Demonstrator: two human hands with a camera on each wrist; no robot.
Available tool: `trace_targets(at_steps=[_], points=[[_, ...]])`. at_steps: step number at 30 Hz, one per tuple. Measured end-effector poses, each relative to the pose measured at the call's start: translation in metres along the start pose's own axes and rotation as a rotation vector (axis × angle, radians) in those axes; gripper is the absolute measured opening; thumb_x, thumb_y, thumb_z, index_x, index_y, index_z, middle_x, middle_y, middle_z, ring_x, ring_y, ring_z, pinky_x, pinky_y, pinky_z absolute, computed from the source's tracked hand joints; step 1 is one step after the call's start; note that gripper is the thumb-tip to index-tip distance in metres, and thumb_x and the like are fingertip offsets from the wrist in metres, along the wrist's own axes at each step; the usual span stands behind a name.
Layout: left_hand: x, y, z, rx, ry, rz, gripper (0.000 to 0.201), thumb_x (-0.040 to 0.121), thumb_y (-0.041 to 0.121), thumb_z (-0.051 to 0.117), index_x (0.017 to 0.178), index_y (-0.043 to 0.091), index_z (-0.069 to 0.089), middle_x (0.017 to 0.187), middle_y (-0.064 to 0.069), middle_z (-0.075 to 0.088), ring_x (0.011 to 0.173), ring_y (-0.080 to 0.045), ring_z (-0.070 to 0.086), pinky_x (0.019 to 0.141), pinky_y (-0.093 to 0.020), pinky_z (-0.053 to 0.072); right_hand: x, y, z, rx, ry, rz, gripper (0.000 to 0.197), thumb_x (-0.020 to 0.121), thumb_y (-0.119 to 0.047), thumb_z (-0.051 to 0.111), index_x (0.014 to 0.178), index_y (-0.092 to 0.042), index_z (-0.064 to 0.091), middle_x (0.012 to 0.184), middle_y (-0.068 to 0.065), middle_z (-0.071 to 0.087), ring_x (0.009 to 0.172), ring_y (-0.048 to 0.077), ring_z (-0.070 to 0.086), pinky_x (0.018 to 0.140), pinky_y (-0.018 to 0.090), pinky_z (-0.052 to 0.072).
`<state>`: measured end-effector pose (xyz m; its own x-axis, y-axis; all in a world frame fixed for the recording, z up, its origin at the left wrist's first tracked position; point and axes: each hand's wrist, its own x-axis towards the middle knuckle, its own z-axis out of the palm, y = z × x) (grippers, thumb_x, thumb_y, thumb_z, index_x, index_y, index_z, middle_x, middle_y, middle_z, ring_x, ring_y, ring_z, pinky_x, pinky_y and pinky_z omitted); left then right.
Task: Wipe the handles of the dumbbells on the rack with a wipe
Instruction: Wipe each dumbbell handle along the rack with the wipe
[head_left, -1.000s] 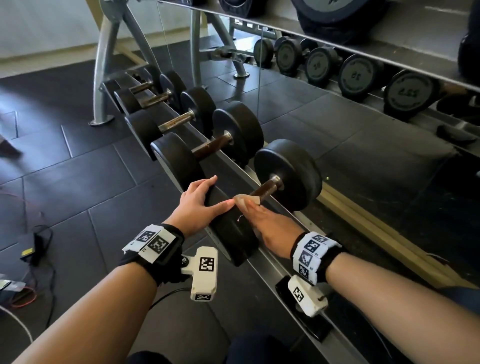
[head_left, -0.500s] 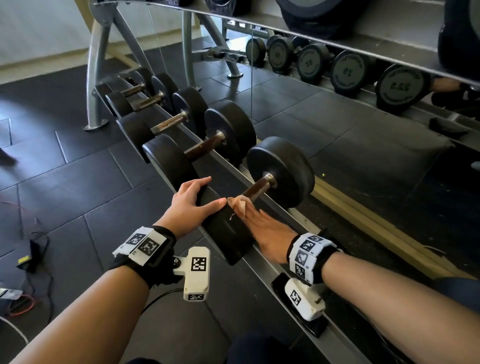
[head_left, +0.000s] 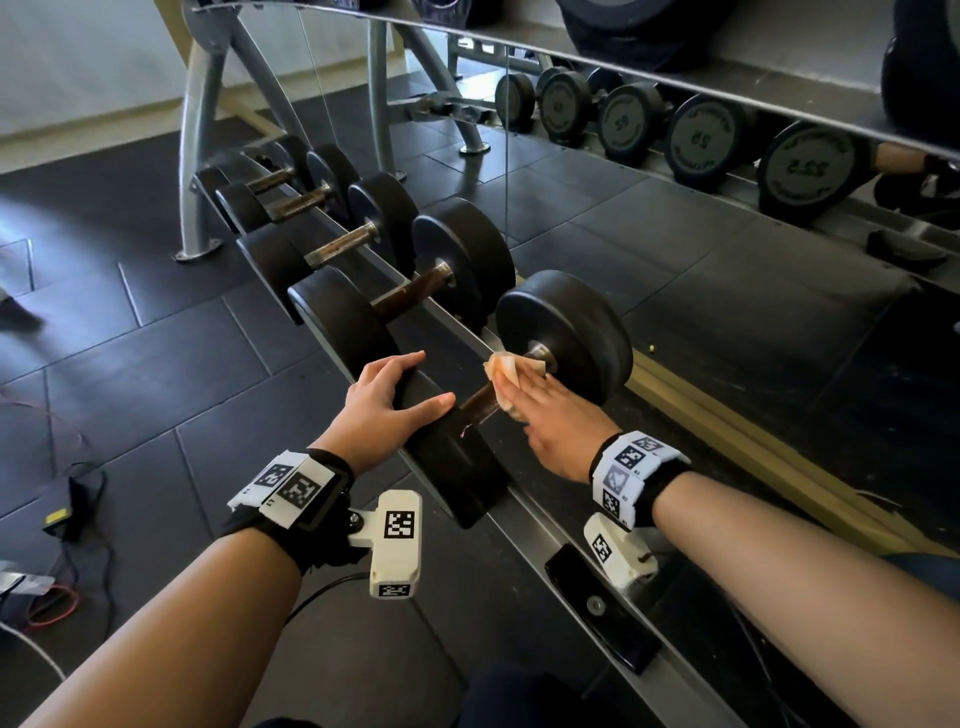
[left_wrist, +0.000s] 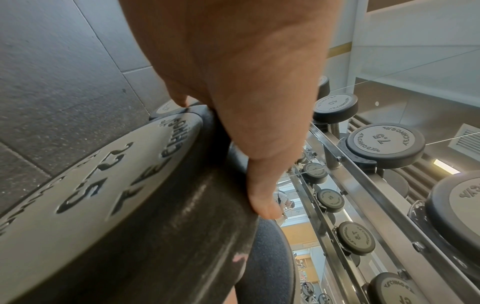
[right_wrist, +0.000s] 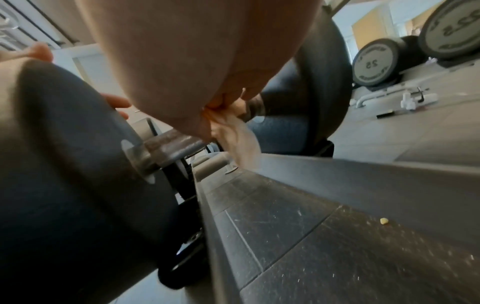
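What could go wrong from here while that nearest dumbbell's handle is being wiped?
The right hand wraps the wipe round the handle close to the far weight head; fingers could jam against it. The wipe's loose tail dangles toward the rack rail and may snag. The left hand only rests on the near head, so the dumbbell might roll.

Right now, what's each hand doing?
Left hand: open, resting on the near dumbbell head.
Right hand: holding the wipe on the handle.

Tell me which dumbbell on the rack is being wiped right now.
The nearest dumbbell: the right hand holds the wipe on its handle and the left hand rests on its near weight. The farther handles are untouched.
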<state>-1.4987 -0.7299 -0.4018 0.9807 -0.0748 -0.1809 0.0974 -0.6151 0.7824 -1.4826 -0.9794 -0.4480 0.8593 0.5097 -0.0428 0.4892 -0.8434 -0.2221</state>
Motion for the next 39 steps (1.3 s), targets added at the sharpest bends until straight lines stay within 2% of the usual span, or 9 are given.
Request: trace_targets(at_steps=[6,11,15,19,24,27,30,34,39], points=[[0.000,0.000,0.000,0.006,0.001,0.005,0.083,0.070,0.068,0.065,0.143,0.045,0.035,0.143,0.016,0.026,0.135,-0.021,0.028,0.111,-0.052,0.037,0.031,0.001,-0.018,0.006,0.023,0.091,0.069,0.093,-0.009,0.050,0.155,-0.022,0.022,0.164,0.003,0.020,0.153,0.018,0.009,0.115,0.026,-0.001],[0.000,0.000,-0.001,-0.007,-0.008,-0.003,0.083,0.069,0.066,0.066,0.143,0.045,0.034,0.144,0.015,0.026,0.135,-0.022,0.029,0.109,-0.052,0.039,0.040,-0.019,-0.004,0.066,0.060,-0.042,0.062,0.089,-0.010,0.058,0.147,-0.022,0.040,0.143,-0.004,0.049,0.140,0.017,0.037,0.121,0.036,0.016],[0.001,-0.001,-0.001,-0.005,0.022,0.008,0.077,0.076,0.060,0.070,0.144,0.043,0.037,0.144,0.013,0.028,0.136,-0.020,0.028,0.112,-0.050,0.036,0.044,-0.005,-0.012,-0.020,0.041,-0.056,0.045,0.098,-0.028,0.050,0.142,-0.026,0.045,0.142,-0.005,0.050,0.137,0.014,0.039,0.122,0.034,0.007],[0.000,-0.002,0.000,-0.009,0.034,0.019,0.077,0.077,0.060,0.070,0.144,0.043,0.037,0.144,0.015,0.029,0.136,-0.017,0.027,0.113,-0.049,0.034,0.043,0.008,-0.016,-0.102,0.118,-0.050,0.035,0.103,-0.039,0.041,0.133,-0.025,0.053,0.132,-0.004,0.057,0.129,0.016,0.046,0.120,0.034,0.016],[0.001,-0.002,0.001,-0.018,0.040,0.020,0.078,0.076,0.059,0.071,0.144,0.042,0.037,0.144,0.014,0.029,0.136,-0.018,0.028,0.113,-0.050,0.035,0.038,-0.006,-0.002,0.024,0.184,-0.139,0.032,0.102,-0.015,0.049,0.131,-0.021,0.058,0.131,-0.001,0.059,0.130,0.018,0.047,0.120,0.035,0.023],[0.001,-0.002,0.001,-0.007,0.041,0.019,0.079,0.076,0.061,0.070,0.144,0.042,0.037,0.143,0.014,0.029,0.135,-0.018,0.028,0.112,-0.050,0.035,0.040,-0.009,-0.005,0.033,0.170,-0.201,0.037,0.101,-0.013,0.050,0.135,-0.026,0.057,0.137,0.000,0.059,0.141,0.018,0.040,0.124,0.034,0.014],[0.001,-0.002,0.000,-0.006,0.027,0.012,0.080,0.075,0.062,0.069,0.145,0.043,0.036,0.145,0.014,0.028,0.136,-0.019,0.027,0.113,-0.051,0.034,0.043,0.000,-0.019,-0.127,0.152,-0.130,0.045,0.101,-0.013,0.046,0.140,-0.036,0.051,0.147,0.002,0.050,0.149,0.023,0.025,0.124,0.042,0.015],[0.002,-0.003,0.000,-0.002,0.026,0.011,0.080,0.075,0.062,0.069,0.145,0.043,0.036,0.145,0.014,0.028,0.137,-0.019,0.027,0.113,-0.051,0.034,0.041,0.008,-0.026,-0.202,0.185,-0.025,0.042,0.100,-0.011,0.046,0.138,-0.026,0.055,0.145,0.011,0.050,0.147,0.027,0.028,0.121,0.035,0.015],[0.001,-0.002,0.001,-0.015,0.057,0.021,0.084,0.069,0.066,0.069,0.144,0.041,0.039,0.140,0.014,0.032,0.137,-0.018,0.028,0.114,-0.048,0.033,0.034,-0.016,-0.008,0.136,0.051,-0.128,0.054,0.098,0.000,0.047,0.143,-0.028,0.050,0.151,0.012,0.045,0.145,0.027,0.035,0.122,0.040,0.025]])
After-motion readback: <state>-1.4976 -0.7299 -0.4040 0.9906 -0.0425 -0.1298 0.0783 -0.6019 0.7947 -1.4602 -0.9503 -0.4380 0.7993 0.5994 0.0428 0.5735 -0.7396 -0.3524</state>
